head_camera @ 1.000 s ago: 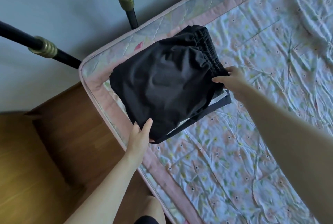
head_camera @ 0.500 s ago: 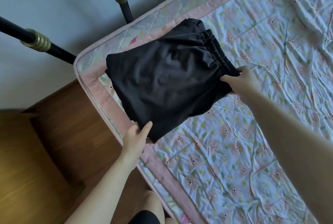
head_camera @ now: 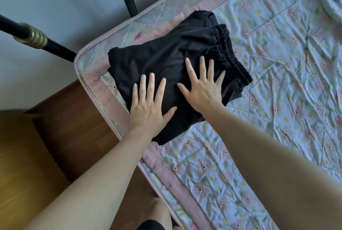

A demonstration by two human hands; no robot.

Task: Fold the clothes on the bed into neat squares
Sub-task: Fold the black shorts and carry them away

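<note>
Garment: my folded black shorts (head_camera: 166, 67) lie in a rough square at the corner of the bed (head_camera: 277, 137), elastic waistband on the right edge.
Left hand (head_camera: 149, 107): fingers spread flat, palm pressing the near left part of the fold.
Right hand (head_camera: 203, 89): also spread flat, pressing beside the waistband.
Why: I judge both palms bear down to flatten the bundle so the fold holds.
Surroundings: floral quilt, dark metal bed frame (head_camera: 55, 48) with brass collars, wooden floor (head_camera: 55, 137).

Item: black shorts (head_camera: 166, 59), folded into a rough square
Waistband: gathered elastic, running along the right edge
Place: lying flat at the bed's (head_camera: 277, 82) corner, on the floral sheet
</note>
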